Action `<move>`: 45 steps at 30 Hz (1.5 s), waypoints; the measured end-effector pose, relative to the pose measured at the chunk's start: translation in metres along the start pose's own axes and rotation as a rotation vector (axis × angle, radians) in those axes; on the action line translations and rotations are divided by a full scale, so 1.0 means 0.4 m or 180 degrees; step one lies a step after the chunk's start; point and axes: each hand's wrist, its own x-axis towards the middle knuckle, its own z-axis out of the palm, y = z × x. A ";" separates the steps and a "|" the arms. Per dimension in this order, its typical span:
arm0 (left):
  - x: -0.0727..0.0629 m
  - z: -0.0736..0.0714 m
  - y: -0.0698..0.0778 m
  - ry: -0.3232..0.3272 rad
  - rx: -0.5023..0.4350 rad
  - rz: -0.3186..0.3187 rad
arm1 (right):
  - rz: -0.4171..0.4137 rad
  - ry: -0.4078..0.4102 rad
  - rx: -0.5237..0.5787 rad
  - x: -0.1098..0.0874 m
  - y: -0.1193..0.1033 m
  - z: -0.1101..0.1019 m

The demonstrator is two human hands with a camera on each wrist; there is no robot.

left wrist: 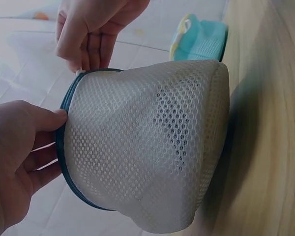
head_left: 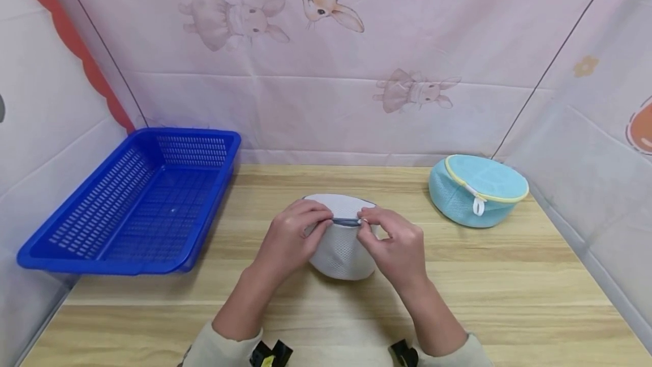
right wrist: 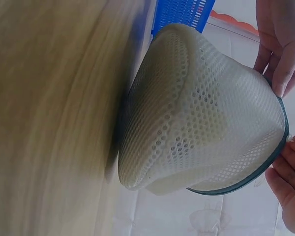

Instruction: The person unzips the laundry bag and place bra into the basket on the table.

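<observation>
A white mesh laundry bag point(head_left: 342, 256) with a dark blue-grey zipper rim point(left wrist: 60, 147) stands on the table between the two hands. My left hand point(head_left: 292, 239) pinches the rim at the left between thumb and fingers. At the right end of the front zipper, my right hand point(head_left: 397, 245) pinches the small white zipper pull point(head_left: 360, 221). Both wrist views show the bag's mesh side from close by, somewhat slumped and creased. In the right wrist view, a pale patch shows through the mesh; what it is I cannot tell.
A blue plastic basket point(head_left: 196, 251) stands at the left of the wooden table point(head_left: 509, 299). Back right sits a teal mesh bag point(head_left: 474, 208) with a yellow-edged lid and white pull tab. A pink rabbit-print cloth point(head_left: 316, 112) hangs behind.
</observation>
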 end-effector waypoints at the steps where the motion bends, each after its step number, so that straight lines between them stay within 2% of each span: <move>1: 0.000 0.001 0.000 0.0005 0.0002 -0.0001 | 0.0001 0.0001 0.0001 0.000 -0.001 0.000; 5: -0.001 0.007 0.003 0.0016 -0.0066 0.0025 | -0.0020 0.0013 0.0048 -0.002 -0.001 0.004; 12: -0.002 0.025 0.026 -0.0131 -0.0054 0.0160 | -0.0114 -0.0072 0.0137 -0.009 -0.009 0.017; 16: -0.002 0.031 0.034 -0.0138 -0.0055 0.0202 | -0.0124 -0.0096 0.0161 -0.010 -0.013 0.021; 26: 0.002 0.020 0.025 -0.0135 0.0096 0.0110 | -0.0094 -0.0012 0.0105 -0.004 -0.005 0.014; 32: 0.004 0.003 0.011 -0.0044 0.0042 0.0065 | -0.0064 0.0066 0.0091 0.001 0.004 0.005; 38: 0.005 -0.011 0.004 -0.0003 0.0066 -0.0064 | -0.0013 0.0071 0.0086 0.003 0.005 0.000; 45: 0.005 -0.011 0.004 0.0003 0.0093 -0.0068 | -0.0096 0.0104 0.0087 0.002 0.000 0.002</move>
